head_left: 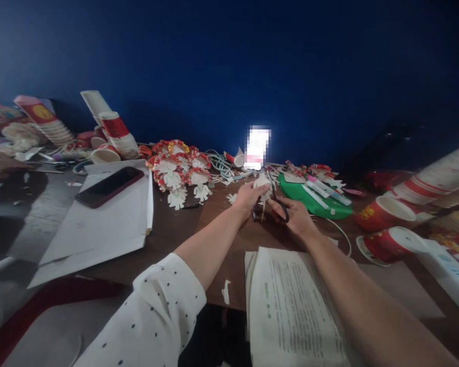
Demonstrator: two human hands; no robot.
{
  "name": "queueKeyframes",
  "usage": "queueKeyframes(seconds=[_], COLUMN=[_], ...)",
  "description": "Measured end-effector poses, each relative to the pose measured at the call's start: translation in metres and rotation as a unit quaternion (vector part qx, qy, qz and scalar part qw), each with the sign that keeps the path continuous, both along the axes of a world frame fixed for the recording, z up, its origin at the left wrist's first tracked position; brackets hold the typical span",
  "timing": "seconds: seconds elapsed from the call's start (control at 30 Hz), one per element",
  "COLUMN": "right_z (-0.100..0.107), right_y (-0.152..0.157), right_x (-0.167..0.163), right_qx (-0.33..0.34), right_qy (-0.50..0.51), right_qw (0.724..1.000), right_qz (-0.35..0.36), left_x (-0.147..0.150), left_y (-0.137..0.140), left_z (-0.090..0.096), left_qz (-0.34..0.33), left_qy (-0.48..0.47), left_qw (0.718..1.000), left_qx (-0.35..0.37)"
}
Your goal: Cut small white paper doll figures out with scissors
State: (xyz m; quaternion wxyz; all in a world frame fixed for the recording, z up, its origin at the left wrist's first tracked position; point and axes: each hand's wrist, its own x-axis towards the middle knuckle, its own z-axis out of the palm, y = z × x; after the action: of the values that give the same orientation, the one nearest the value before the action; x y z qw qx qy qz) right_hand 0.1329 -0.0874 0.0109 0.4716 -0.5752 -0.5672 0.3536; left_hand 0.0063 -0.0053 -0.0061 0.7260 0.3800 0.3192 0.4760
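Between thumb and fingers, my left hand [248, 198] pinches a small white paper cutout [261, 184]. My right hand [294, 216] is wrapped round the black handles of a pair of scissors [282, 209], whose blades point up beside the paper. Whether the blades touch the paper is too small to tell. To the left lies a cluster of white paper dolls [172, 176] with red and yellow frilled tops. Just right of my hands, several markers [319, 187] rest on a green sheet [298, 195].
A phone [110, 187] lies on white paper [110, 229] at left. Stacked paper cups [118, 133] stand behind it; more red cups [386, 213] are at right. A printed booklet [290, 300] lies at the table's near edge. A lit, blurred screen [257, 147] stands behind my hands. Another person's hand [3, 168] is far left.
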Motion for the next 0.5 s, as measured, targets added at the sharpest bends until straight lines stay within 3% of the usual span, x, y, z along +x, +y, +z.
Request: queueKeyframes(seconds=[0.5], right_z=[-0.0073], right_y=[0.0024], right_x=[0.0028], right_qx=[-0.018], right_qy=[0.024], right_qw=[1.0], right_qz=[-0.008], left_x=[-0.0022], left_y=[0.0015], left_z=[0.0029], left_qz=[-0.011], left_qy=[-0.023], left_qw=[1.0], left_qx=[-0.002])
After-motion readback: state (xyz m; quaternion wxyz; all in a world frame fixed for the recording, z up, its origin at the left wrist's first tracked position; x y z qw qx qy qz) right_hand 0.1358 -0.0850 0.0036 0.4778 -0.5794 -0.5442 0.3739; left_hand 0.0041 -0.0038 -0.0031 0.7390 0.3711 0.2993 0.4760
